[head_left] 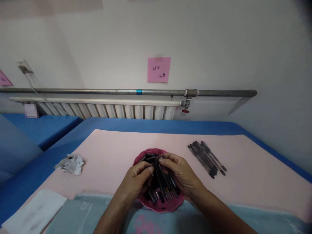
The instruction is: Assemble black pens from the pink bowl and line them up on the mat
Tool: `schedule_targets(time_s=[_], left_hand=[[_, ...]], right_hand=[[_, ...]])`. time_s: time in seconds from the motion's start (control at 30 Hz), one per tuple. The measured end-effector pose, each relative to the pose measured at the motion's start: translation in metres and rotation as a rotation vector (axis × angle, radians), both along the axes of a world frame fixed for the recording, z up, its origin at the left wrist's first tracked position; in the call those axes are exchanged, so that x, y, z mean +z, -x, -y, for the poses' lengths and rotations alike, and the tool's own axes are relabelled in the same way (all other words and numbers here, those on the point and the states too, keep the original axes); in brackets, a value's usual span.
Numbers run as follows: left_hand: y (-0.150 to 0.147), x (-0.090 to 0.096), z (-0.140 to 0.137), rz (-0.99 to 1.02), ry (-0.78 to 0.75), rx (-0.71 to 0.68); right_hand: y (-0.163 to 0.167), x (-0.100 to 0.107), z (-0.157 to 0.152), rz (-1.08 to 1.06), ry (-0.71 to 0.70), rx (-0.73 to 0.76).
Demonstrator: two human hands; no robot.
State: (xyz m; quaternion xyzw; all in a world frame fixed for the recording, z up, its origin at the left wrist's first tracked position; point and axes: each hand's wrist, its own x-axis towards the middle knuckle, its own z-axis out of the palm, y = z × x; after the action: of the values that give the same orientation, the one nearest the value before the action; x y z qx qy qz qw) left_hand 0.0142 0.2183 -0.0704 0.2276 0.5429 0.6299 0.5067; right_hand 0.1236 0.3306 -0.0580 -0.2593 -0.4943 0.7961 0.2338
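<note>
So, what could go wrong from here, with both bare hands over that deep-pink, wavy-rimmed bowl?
Something could slip from the bare left hand or bare right hand and get lost among the slender dark pen parts crowding the deep-pink, wavy-rimmed bowl. The bowl's near edge overlaps the blue-grey towel in view; if it sits unevenly, a nudge might tip it. The slim, dark-ended pens lying loose on the pale pink sheet beyond the right hand might roll if brushed.

Bowl (163, 209) by counter (156, 125) near edge: plastic, semi-gloss. Pens (161, 182) inside, loose pens (204, 158) toward right edge: smooth shiny plastic. Wad (73, 164), left edge: crumpled, material unclear. Sheet (35, 209), near-left corner: matt paper. Towel (90, 214), near edge: matt cloth.
</note>
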Motion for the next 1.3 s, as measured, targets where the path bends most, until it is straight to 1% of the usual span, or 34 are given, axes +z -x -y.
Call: schedule_targets(time_s=[0.1, 0.2, 0.27, 0.4, 0.7, 0.93, 1.1, 1.3], left_hand=[[0.0, 0.006, 0.002, 0.029, 0.036, 0.009], [0.002, 0.011, 0.003, 0.04, 0.054, 0.036], [0.004, 0.012, 0.003, 0.051, 0.046, 0.044], [0.007, 0.011, 0.004, 0.083, 0.026, 0.074], [0.017, 0.01, 0.007, 0.164, -0.067, 0.129], [0.027, 0.014, 0.008, 0.245, -0.15, 0.252], [0.033, 0.013, 0.009, 0.274, -0.15, 0.284], [0.034, 0.012, 0.011, 0.284, -0.16, 0.315]], right_hand=[[0.0, -0.001, -0.004, -0.008, -0.026, 0.017], [0.0, -0.001, -0.01, -0.008, -0.066, -0.028], [0.0, -0.001, -0.013, 0.006, -0.065, -0.061], [0.0, -0.002, -0.017, 0.042, -0.045, -0.084], [0.0, -0.01, -0.022, 0.093, -0.142, -0.072], [0.0, -0.011, -0.02, 0.096, -0.182, -0.071], [0.0, -0.012, -0.021, 0.088, -0.177, -0.071], [-0.003, -0.009, -0.031, 0.082, -0.19, -0.105]])
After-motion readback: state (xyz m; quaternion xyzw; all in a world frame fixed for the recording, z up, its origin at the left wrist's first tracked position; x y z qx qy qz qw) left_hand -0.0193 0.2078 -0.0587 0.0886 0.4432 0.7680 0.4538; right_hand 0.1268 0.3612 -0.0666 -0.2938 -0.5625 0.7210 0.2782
